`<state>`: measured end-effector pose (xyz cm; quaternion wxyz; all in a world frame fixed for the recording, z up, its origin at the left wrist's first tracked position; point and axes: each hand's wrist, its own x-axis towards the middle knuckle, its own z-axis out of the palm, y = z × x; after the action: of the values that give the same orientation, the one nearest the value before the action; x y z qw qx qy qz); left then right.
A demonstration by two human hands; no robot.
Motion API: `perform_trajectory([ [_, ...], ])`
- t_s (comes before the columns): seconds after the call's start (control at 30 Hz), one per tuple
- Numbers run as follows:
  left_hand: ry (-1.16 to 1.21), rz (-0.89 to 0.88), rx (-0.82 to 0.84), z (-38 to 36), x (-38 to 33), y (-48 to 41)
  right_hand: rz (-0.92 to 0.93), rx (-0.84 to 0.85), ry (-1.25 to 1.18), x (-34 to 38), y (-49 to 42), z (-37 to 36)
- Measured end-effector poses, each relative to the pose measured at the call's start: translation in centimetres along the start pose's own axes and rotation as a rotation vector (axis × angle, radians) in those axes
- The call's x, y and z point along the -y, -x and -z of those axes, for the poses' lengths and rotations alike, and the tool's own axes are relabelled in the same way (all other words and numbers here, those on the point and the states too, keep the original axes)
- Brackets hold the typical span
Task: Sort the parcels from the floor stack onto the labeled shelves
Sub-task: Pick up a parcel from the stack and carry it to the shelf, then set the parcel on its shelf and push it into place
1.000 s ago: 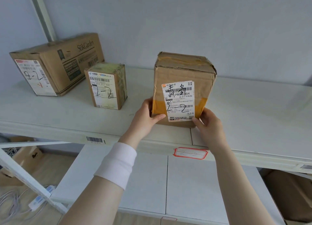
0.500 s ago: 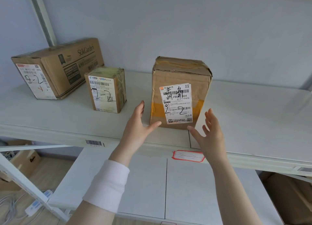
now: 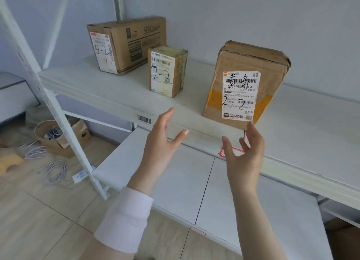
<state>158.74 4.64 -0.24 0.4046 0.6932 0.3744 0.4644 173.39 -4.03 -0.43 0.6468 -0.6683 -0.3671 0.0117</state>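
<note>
Just before the shelf edge, the left hand (image 3: 162, 142) and right hand (image 3: 246, 154) hover apart, fingers loosely spread, holding nothing; the parcel (image 3: 243, 84) stands upright just beyond their fingertips on the white shelf (image 3: 311, 127). Pale wall (image 3: 253, 16) behind, tiled floor (image 3: 39, 211) below. Worn brown cardboard, yellow tape, white label handwritten 2-2

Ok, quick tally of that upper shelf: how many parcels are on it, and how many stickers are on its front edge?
Parcels: 3 (large box, small box, tall box)
Edge stickers: 2 (barcode sticker, red-framed label, partly behind the right hand)
Total: 5
</note>
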Motion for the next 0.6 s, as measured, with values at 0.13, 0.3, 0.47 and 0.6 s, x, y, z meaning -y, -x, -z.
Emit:
perform_trajectory([
  [0.13, -0.025, 0.064, -0.042, 0.8, 0.4, 2.7, -0.056, 0.067, -0.006, -0.3, 1.4, 0.4],
  [0.3, -0.039, 0.074, 0.016, 1.1, 0.2, 3.6, -0.086, 0.06, -0.019, 0.6, 2.2, 0.9],
  [0.47, -0.07, 0.083, 0.036, 3.2, 0.6, 4.9, -0.049, 0.136, -0.002, 1.9, 5.7, -1.1],
  [0.6, -0.196, 0.15, -0.037, 7.2, 3.2, 7.8, -0.047, 0.374, 0.071, 1.7, 9.8, -4.6],
])
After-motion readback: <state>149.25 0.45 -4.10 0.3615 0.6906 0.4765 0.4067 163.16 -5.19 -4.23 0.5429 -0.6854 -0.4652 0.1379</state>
